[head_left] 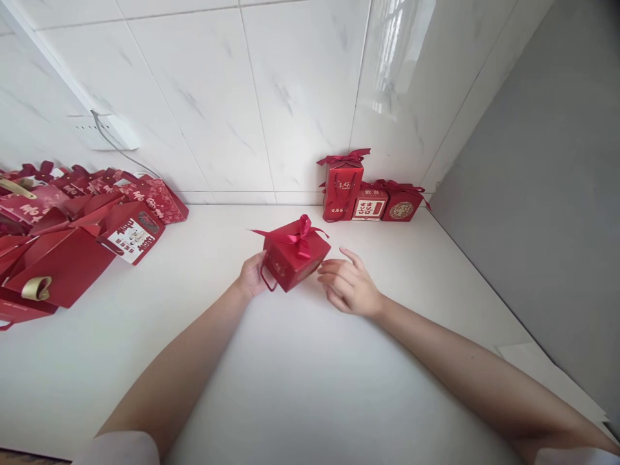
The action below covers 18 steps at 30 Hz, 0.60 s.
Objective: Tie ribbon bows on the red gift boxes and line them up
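A red gift box with a ribbon bow on its lid is tilted above the white table, in the middle of the head view. My left hand grips its left side, the fingers partly hidden behind the box. A dark red cord handle hangs at that side. Close to the box's right side is my right hand, fingers apart and lightly curled; whether a fingertip touches the box I cannot tell.
Against the tiled wall at the back stand a tall red box, a box with a white label and a box with a gold round emblem. Many red boxes and bags crowd the left. White sheets lie at the right edge.
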### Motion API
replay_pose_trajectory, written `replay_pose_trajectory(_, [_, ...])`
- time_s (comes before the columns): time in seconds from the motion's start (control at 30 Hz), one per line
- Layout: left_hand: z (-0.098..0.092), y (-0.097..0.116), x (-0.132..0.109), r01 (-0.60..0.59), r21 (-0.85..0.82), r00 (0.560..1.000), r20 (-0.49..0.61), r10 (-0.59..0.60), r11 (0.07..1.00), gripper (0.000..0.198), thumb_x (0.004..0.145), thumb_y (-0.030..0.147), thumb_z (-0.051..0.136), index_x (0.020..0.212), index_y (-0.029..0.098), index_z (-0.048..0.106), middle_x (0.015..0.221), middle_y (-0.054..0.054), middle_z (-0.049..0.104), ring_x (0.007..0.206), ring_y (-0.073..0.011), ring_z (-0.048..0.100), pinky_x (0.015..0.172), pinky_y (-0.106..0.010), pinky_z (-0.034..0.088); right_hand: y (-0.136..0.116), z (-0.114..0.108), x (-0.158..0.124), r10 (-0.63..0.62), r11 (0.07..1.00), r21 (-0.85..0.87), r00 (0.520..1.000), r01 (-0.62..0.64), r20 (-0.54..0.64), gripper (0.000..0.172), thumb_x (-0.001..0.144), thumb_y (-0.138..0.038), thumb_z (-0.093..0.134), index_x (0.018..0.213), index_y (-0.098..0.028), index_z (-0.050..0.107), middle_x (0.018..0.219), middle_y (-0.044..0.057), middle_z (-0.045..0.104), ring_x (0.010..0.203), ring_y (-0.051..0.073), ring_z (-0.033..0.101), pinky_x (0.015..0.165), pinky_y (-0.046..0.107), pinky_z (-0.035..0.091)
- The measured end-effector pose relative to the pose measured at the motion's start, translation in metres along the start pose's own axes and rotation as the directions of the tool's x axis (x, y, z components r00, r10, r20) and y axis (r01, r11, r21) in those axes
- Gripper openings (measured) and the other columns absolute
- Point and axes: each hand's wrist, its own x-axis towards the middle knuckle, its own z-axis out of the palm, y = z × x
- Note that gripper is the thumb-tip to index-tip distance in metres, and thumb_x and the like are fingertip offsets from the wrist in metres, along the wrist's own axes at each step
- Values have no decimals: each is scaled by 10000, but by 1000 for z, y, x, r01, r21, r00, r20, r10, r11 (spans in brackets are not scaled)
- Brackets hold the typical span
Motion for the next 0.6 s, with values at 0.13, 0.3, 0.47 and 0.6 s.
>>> replay_pose_trajectory(0.13, [-20, 10, 2, 2, 269, 998, 54, -18, 963, 905, 659, 231, 837, 1466, 304, 433, 1487, -111, 498, 1363, -364, 467, 1067, -502, 461, 11, 2, -3, 389, 914, 154, 919, -376, -65, 173, 911, -159, 519, 1035, -262, 582, 980, 36, 701, 971, 213, 669, 1115, 543, 371])
replay_pose_trajectory(0.3, [-29, 37, -2, 107, 585, 961, 147, -235, 804, 934, 651, 285, 852, 1473, 309, 411, 1541, -123, 415, 1422, -391, 368, 1087, -538, 416, 22, 6, -7, 681, 694, 379, 729, -613, -67, 89, 936, -285, 526, 959, -252, 606, 977, 58, 668, 980, 254, 624, 987, 483, 453])
replay_pose_trajectory(0.47, [-25, 74, -3, 100, 592, 994, -96, -53, 800, 650, 806, 419, 668, 1423, 326, 484, 1497, -90, 483, 1446, -330, 344, 1166, -561, 283, 35, 12, -13, 793, 546, 480, 608, -687, -30, 146, 920, -358, 548, 966, -230, 604, 964, 53, 657, 917, 232, 652, 875, 419, 512])
replay_pose_trajectory(0.6, [19, 99, -4, -140, 735, 982, 18, 186, 663, 508, 864, 433, 604, 1358, 331, 542, 1477, -45, 499, 1438, -299, 350, 1184, -498, 282, 45, 17, -16, 853, 422, 547, 522, -723, 33, 185, 896, -392, 556, 944, -217, 593, 951, 44, 666, 804, 204, 688, 776, 382, 544])
